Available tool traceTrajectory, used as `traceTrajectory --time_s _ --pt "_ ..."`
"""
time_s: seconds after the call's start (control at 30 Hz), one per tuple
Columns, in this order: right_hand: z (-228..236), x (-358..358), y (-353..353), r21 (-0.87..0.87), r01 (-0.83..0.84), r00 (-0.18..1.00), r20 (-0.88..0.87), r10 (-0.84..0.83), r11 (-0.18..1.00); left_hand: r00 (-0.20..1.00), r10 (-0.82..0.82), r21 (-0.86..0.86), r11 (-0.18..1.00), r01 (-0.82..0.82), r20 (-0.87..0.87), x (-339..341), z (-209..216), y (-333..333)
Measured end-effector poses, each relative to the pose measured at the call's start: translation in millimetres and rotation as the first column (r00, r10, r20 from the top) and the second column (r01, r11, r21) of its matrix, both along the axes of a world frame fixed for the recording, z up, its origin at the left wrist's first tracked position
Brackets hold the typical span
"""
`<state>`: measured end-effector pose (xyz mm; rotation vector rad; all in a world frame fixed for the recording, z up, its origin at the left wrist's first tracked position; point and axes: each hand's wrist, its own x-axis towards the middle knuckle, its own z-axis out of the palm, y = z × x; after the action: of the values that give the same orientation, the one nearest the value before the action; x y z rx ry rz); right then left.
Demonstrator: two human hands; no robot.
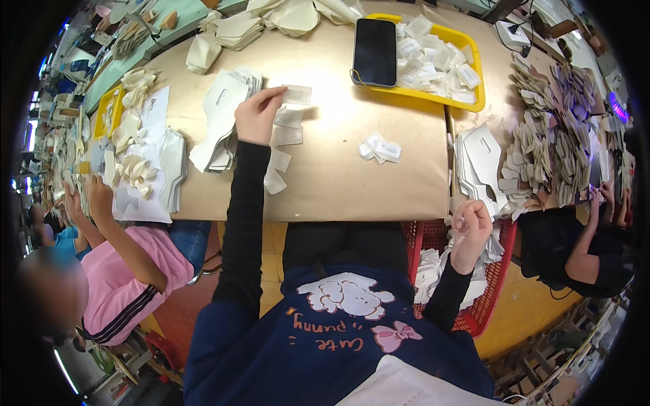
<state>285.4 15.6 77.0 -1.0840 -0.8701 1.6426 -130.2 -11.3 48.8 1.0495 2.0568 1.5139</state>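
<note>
My left hand [257,116] reaches over the table, its thumb and forefinger pinched at the left edge of a small translucent rectangular piece [298,95]. Below that piece, several similar ones lie in a column, among them a translucent square [289,118] nearest to it. Left of the hand is a stack of white shaped panels [225,101]. My right hand [472,233] is raised beyond the table's front edge, above a red basket. Its fingers are curled together around something pale and clear that I cannot make out. A small pile of white labels [380,148] lies between my hands.
A yellow tray [479,74] of small packets stands at the back, a phone [375,53] across its left end. White panels [478,162] lie at right; the red basket [489,298] holds white pieces. A co-worker in pink [139,271] works at left, another person at right.
</note>
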Motion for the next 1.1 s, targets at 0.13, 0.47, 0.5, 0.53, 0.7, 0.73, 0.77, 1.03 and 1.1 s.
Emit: traceTrajectory --time_s 0.13,0.47,0.5,0.53,0.7,0.73,0.77,1.03,1.1 --pt "-6 2 -6 0.033 0.100 0.995 -0.018 -0.099 0.994 0.835 -0.117 -0.252 0.967 -0.027 -0.537 -21 -27 16" --pt "-12 -33 -8 -0.086 -0.097 0.974 -0.211 0.077 0.992 0.895 -0.350 -0.178 0.934 0.310 -0.277 140 -28 14" --pt "-9 -35 -11 -0.063 -0.138 0.972 -0.201 0.123 0.988 0.889 -0.329 -0.154 0.944 0.294 -0.319 149 -29 16" --pt "-7 -37 -13 -0.073 -0.167 0.978 -0.135 0.156 0.983 0.891 -0.307 -0.135 0.951 0.277 -0.334 152 -30 17" --pt "0 -52 -16 -0.015 -0.246 0.963 0.113 0.246 0.969 0.904 -0.293 -0.093 0.956 0.277 -0.312 158 -31 11" --pt "0 -58 -16 0.002 -0.236 0.956 0.179 0.232 0.972 0.906 -0.343 -0.096 0.939 0.329 -0.250 157 -29 6" --pt "0 -61 -14 0.079 -0.270 0.929 0.282 0.238 0.960 0.901 -0.393 -0.097 0.920 0.381 -0.185 155 -28 0" --pt "-34 -93 9 0.343 -0.583 0.697 0.677 0.237 0.736 0.831 -0.533 -0.052 0.845 0.532 -0.161 147 -34 -20" --pt "-41 -90 9 0.397 -0.556 0.702 0.695 0.157 0.731 0.808 -0.543 -0.042 0.835 0.549 -0.230 147 -33 -21"
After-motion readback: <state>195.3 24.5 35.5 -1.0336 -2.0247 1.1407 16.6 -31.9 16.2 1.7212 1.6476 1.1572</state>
